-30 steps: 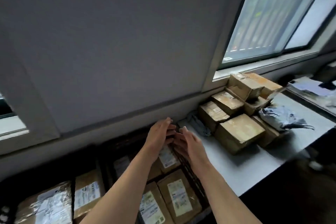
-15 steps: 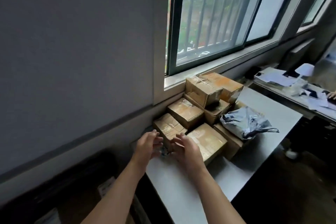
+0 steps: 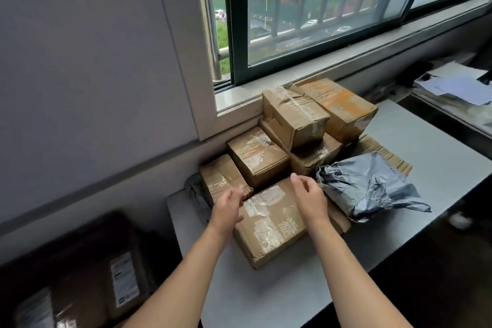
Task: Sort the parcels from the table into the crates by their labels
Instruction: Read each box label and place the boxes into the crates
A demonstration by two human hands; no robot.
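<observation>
1. Grey table [image 3: 261, 298] stands under the window [image 3: 319, 13]; cardboard parcels [image 3: 258, 154] pile beneath its sill.
2. Left hand [image 3: 228, 209] and right hand [image 3: 311, 198], fingers loosely spread, flank the front box [image 3: 269, 224], farthest from the window; contact unclear.
3. Dark crate [image 3: 87, 245] lies low, left of the window.

I read daylight as the only source: it enters through the window [image 3: 319, 8] at upper right and lights the table [image 3: 266, 295] evenly. Tape on the front parcel [image 3: 269, 224] returns mild glare. A soft shadow lies under its near edge. The crate [image 3: 145, 269] at lower left is dim and blurred; its label is unreadable. Straight lines bow near the frame edges. Centre focus is acceptable.
</observation>
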